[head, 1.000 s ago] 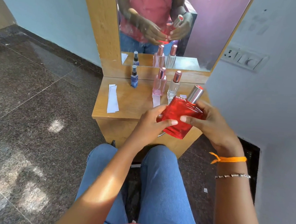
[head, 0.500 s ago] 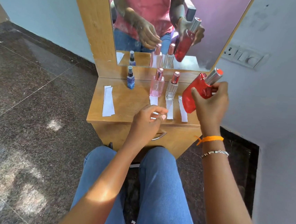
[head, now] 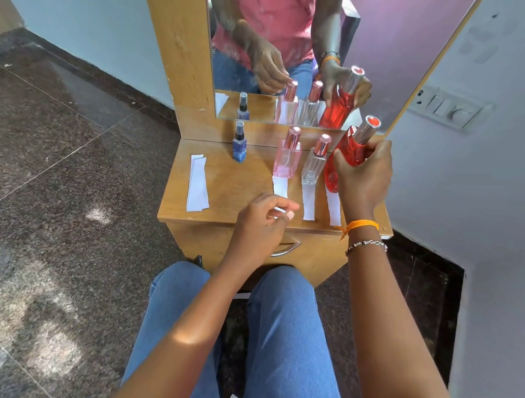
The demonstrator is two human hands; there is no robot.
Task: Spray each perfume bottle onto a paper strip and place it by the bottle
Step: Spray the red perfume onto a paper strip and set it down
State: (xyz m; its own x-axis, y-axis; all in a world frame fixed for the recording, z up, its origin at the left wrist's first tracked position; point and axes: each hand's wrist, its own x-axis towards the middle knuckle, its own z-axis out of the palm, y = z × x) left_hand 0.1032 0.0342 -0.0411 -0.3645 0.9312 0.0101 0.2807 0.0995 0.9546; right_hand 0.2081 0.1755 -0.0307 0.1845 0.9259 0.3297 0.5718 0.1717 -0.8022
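My right hand (head: 364, 179) grips the red perfume bottle (head: 345, 155) at the right end of the wooden dresser top (head: 242, 197), just behind a paper strip (head: 333, 207). To its left stand a clear bottle (head: 315, 165) and a pink bottle (head: 287, 158), each with a paper strip (head: 309, 203) (head: 280, 186) in front. A small blue spray bottle (head: 239, 143) stands further left with no strip by it. Loosely curled, my left hand (head: 260, 222) hovers over the front edge and holds nothing.
A stack of spare paper strips (head: 197, 184) lies at the dresser's left side. A mirror (head: 317, 43) rises behind the bottles. A wall with a switch plate (head: 449, 109) is close on the right. My knees (head: 242, 325) are under the front edge.
My left hand let go of the red bottle and dropped toward the front edge. My right hand carried the bottle forward and lowered it to the right end of the row.
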